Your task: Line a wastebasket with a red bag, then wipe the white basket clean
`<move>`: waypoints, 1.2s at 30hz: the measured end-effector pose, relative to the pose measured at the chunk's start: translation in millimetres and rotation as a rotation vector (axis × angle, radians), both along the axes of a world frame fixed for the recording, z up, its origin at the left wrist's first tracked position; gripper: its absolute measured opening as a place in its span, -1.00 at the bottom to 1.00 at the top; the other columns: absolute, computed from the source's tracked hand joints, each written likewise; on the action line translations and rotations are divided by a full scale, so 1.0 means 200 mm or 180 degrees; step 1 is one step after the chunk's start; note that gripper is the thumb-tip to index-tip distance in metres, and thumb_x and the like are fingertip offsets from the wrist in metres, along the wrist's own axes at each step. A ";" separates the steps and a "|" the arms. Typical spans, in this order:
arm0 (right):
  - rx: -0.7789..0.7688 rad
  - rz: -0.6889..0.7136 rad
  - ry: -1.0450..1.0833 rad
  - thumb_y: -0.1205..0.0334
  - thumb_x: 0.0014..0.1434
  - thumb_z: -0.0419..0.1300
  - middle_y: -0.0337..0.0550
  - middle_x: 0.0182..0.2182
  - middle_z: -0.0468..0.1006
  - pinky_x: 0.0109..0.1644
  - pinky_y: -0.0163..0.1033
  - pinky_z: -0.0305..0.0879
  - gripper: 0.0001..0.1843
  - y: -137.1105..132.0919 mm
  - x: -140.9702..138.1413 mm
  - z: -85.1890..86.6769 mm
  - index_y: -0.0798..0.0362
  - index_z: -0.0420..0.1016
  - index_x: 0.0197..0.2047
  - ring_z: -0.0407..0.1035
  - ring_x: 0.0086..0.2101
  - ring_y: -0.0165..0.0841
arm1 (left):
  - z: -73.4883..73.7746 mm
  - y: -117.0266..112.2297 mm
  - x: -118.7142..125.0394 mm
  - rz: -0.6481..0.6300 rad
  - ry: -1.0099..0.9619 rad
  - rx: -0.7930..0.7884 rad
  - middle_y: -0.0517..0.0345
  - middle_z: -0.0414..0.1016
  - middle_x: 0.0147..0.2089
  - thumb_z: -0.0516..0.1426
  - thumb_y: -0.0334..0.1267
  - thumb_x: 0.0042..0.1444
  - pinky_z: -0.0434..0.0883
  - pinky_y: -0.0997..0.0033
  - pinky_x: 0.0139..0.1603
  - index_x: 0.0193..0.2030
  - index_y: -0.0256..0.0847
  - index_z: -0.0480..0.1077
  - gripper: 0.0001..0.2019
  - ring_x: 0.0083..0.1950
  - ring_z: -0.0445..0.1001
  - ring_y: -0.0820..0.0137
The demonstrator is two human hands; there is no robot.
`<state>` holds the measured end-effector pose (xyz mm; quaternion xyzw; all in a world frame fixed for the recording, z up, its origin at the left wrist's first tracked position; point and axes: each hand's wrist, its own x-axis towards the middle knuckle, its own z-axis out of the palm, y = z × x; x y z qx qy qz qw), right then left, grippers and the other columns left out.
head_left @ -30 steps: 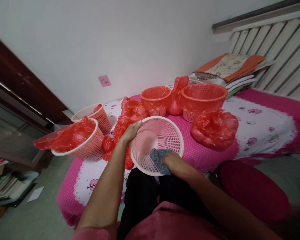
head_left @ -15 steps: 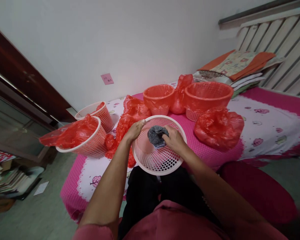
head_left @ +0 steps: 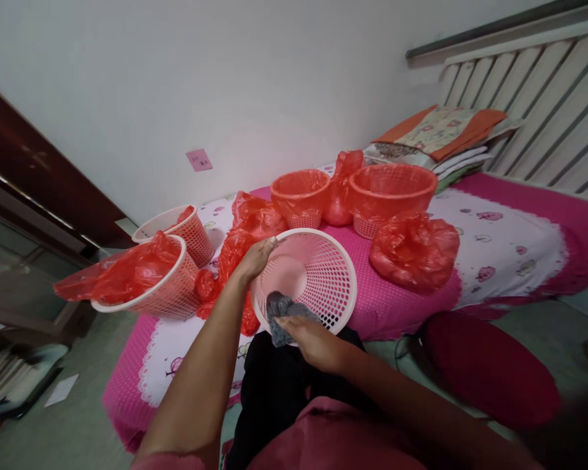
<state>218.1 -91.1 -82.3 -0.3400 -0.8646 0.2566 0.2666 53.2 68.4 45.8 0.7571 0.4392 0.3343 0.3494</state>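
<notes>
A pale pink perforated plastic basket (head_left: 333,274) is tilted over my lap, its open mouth facing me. My left hand (head_left: 257,259) grips its left rim, thumb over the edge. In my right hand (head_left: 311,339) is a grey cloth (head_left: 285,316), pressed against the inside of the basket at the near left rim. Part of the cloth is hidden under my fingers.
Left on the bed (head_left: 127,385) lies a tipped basket (head_left: 176,294) stuffed with a red plastic bag (head_left: 132,271). Behind stand two red-lined baskets (head_left: 301,196), (head_left: 392,196). A crumpled red bag (head_left: 416,251) sits right; a dark red stool (head_left: 490,372) stands beside the bed.
My right hand has moved the grey cloth from the basket's middle down to its near left rim. The left hand keeps hold of the rim, and the view has turned slightly right.
</notes>
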 end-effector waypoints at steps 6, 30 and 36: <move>0.0264 -0.0735 -0.1650 0.44 0.33 0.14 0.14 -0.12 0.70 0.20 0.12 0.30 -0.72 0.03 0.36 0.03 0.11 0.71 -0.14 0.52 0.00 0.01 | 0.01 -0.01 -0.02 0.0017 -0.0012 0.0029 -0.16 0.67 0.21 0.06 0.38 0.26 0.36 -0.06 0.44 0.07 -0.25 0.63 -0.29 0.27 0.58 -0.03; 0.0285 -0.0940 -0.1266 0.35 0.22 0.35 0.11 0.03 0.64 0.20 0.10 0.35 -0.63 -0.05 0.06 0.13 0.11 0.58 0.11 0.46 0.08 0.06 | -0.25 -0.55 -0.13 0.1018 -0.0777 0.0313 -0.20 0.24 0.58 0.21 0.04 0.32 0.21 -0.06 0.56 0.50 -0.14 0.26 -0.32 0.59 0.23 0.03; 0.0360 -0.0717 -0.0695 0.15 0.23 0.47 0.18 0.02 0.63 0.27 0.06 0.37 -0.52 -0.10 -0.16 0.16 0.21 0.55 0.13 0.47 0.09 0.04 | -0.33 -0.62 -0.04 0.1659 -0.0783 0.0500 -0.09 0.40 0.47 0.08 -0.05 0.40 0.17 0.02 0.59 0.46 -0.12 0.29 -0.45 0.52 0.32 0.10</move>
